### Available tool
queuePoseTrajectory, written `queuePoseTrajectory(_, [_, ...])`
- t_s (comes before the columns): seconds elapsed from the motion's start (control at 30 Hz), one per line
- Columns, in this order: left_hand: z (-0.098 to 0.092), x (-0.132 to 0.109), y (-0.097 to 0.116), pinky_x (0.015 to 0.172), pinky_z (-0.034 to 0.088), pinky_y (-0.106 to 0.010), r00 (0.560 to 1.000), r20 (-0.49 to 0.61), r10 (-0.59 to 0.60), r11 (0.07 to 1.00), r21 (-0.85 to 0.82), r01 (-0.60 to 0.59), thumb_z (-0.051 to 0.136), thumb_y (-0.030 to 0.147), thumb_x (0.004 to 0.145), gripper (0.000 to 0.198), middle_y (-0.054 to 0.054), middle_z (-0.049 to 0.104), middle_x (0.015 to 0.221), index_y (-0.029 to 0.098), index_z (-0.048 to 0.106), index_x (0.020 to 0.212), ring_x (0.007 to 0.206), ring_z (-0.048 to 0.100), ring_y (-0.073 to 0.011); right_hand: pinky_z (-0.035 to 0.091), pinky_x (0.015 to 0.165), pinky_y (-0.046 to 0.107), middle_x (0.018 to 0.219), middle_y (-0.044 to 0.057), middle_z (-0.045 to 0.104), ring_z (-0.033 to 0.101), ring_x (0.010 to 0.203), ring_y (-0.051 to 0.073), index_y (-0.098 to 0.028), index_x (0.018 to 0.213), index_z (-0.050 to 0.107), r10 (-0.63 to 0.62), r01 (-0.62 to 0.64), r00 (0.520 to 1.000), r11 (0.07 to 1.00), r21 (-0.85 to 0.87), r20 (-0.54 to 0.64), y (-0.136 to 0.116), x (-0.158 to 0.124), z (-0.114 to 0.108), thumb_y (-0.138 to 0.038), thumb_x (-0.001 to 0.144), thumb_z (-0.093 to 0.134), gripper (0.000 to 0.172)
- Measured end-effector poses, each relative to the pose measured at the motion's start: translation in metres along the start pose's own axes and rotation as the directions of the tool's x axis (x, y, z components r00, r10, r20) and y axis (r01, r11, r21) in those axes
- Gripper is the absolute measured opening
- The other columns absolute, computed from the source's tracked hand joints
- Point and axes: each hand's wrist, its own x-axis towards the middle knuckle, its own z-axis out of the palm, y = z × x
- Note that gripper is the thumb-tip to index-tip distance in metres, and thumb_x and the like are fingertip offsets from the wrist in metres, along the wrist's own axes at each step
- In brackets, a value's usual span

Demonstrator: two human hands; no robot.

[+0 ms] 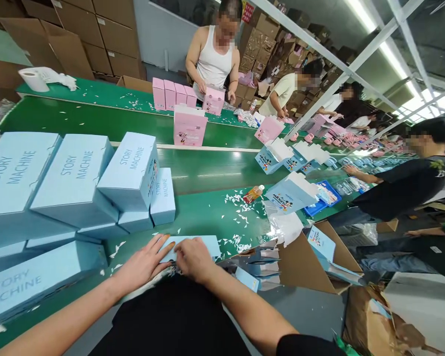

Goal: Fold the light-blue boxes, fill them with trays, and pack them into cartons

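A light blue carton (207, 242) lies on the green table edge right in front of my body, partly covered by both hands. My left hand (148, 259) rests on its left end, fingers stretched out over the top and thumb toward me. Close by on the carton's near side is my right hand (195, 257), its fingers curled inward and closed; whatever they pinch is hidden. Left of my hands stand stacked light blue "Story Machine" boxes (128, 168), and another such box (7, 291) lies near my left forearm.
White paper scraps (241, 242) and a drink bottle (253, 194) lie ahead on the table. An open blue box (291, 193) stands right of them. Beside the table is a brown carton (304, 262) holding blue pieces. Across the conveyor, a person (218, 54) handles a pink box (213, 101).
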Motion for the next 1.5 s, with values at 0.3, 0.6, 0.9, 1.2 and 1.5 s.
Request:
queuePoseTrajectory(0.3, [-0.019,0.005,0.014,0.100,0.043,-0.053,0.984,0.179,0.017,0.999,-0.049,-0.008,0.039,0.050,0.098,0.047,-0.011,0.041,0.147,0.043,0.043,0.144,0.137,0.034,-0.0363,0.032,0.110,0.066,0.151,0.014,0.043,0.037,0.139,0.037,-0.022,0.136,0.057,0.221,-0.226,0.971,0.973,-0.049,-0.089,0.111,-0.027,-0.065,-0.025,0.091,0.051,0.045])
queuePoseTrajectory(0.6, [-0.017,0.004,0.014,0.114,0.029,-0.055,0.979,0.191,0.072,0.989,-0.138,-0.046,0.040,0.047,0.098,0.050,-0.008,0.031,0.157,0.041,0.038,0.148,0.143,0.027,-0.0334,0.040,0.109,0.059,0.144,0.003,0.054,0.044,0.137,0.032,-0.037,0.135,0.059,-0.128,0.095,0.977,0.978,0.188,0.172,0.079,-0.072,-0.029,-0.032,0.094,0.059,0.040])
queuePoseTrajectory(0.9, [-0.022,0.014,0.003,0.103,0.040,-0.057,0.931,0.288,0.225,0.972,0.005,-0.236,0.034,0.041,0.101,0.049,-0.005,0.028,0.160,0.043,0.032,0.150,0.138,0.030,-0.0374,0.045,0.104,0.055,0.147,0.009,0.051,0.039,0.138,0.035,-0.023,0.137,0.057,-0.262,0.273,0.948,0.962,-0.035,0.178,0.095,-0.074,-0.015,-0.024,0.100,0.047,0.039])
queuePoseTrajectory(1.2, [-0.017,0.008,-0.003,0.108,0.036,-0.055,0.926,0.258,0.275,0.957,0.016,-0.288,0.041,0.042,0.099,0.049,-0.005,0.027,0.160,0.044,0.036,0.148,0.141,0.026,-0.0359,0.043,0.102,0.053,0.155,0.010,0.040,0.030,0.142,0.035,-0.027,0.146,0.047,-0.244,0.285,0.944,0.943,-0.172,0.224,0.089,-0.087,-0.006,-0.021,0.099,0.046,0.047])
queuePoseTrajectory(1.5, [-0.032,0.025,-0.006,0.094,0.043,-0.044,0.883,0.348,0.315,0.912,0.146,-0.383,0.038,0.037,0.100,0.046,-0.008,0.031,0.159,0.040,0.040,0.146,0.138,0.032,-0.0353,0.046,0.101,0.047,0.154,0.007,0.042,0.030,0.143,0.033,-0.027,0.144,0.050,-0.200,0.225,0.964,0.965,-0.135,0.176,0.091,-0.087,-0.005,-0.024,0.101,0.045,0.043])
